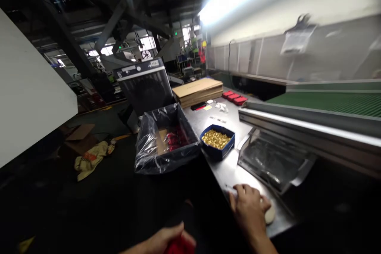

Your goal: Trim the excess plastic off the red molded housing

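My left hand is closed around a red thing at the bottom edge of the view; its kind is hidden by the fingers and the blur. Over the near end of the metal table, my right hand has its fingers curled on a slim pale piece with a thin dark tip, perhaps a tool. Beside that hand's outer fingers a round, cream-coloured object rests on the table. Farther along stands a blue box filled with small gold-coloured pieces.
A grey bin lined with clear plastic holds red items, left of the table. Behind are stacked cardboard sheets and red packs. A clear-topped metal tray and a green conveyor border the right.
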Demonstrator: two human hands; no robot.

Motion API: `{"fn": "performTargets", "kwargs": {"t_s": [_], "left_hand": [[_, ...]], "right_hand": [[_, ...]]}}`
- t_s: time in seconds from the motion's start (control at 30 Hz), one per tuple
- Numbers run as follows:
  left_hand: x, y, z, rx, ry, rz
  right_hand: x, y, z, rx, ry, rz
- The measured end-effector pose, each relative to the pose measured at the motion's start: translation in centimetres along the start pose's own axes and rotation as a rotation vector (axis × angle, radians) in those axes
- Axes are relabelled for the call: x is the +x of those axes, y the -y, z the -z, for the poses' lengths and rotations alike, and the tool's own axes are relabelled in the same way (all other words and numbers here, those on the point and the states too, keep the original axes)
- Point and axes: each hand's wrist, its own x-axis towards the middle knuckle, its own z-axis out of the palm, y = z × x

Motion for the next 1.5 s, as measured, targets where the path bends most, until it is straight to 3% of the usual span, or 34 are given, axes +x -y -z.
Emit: {"fn": "performTargets", "kwargs": {"t_s": [0.07,0.13,0.23,0.37,0.47,0.83,1.27,1.5], "left_hand": [[-0.9,0.5,0.0,-0.352,-0.038,0.256],[-1.2,-0.3,0.4,-0.793,-0.179,0.466],[-0.5,-2.8,0.9,-1.023,-0.312,0.45],[0.5,-5.6,0.6,-0.997,-0.357,0.375],[0.4,-6.7,0.0,-0.921,-0.377,0.347],[0.6,-7.2,-0.6,-0.799,-0.368,0.323],[0.8,-7.3,-1.0,-0.729,-0.328,0.317],[1.3,-8.1,-1.2,-0.884,-0.325,0.414]], "right_hand": [[0.0,0.9,1.3,0.18,0.02,-0.011],[-0.2,2.2,3.1,0.547,0.111,-0.036],[-1.1,4.8,6.5,0.922,0.311,-0.018],[-2.7,8.3,10.5,1.062,0.33,0.221],[-3.3,9.8,11.6,1.103,0.307,0.271],[-3.3,9.5,11.5,1.1,0.382,0.126],[-3.1,8.8,11.7,1.168,0.305,0.096],[-2.9,7.7,11.2,1.002,0.101,0.363]]}}
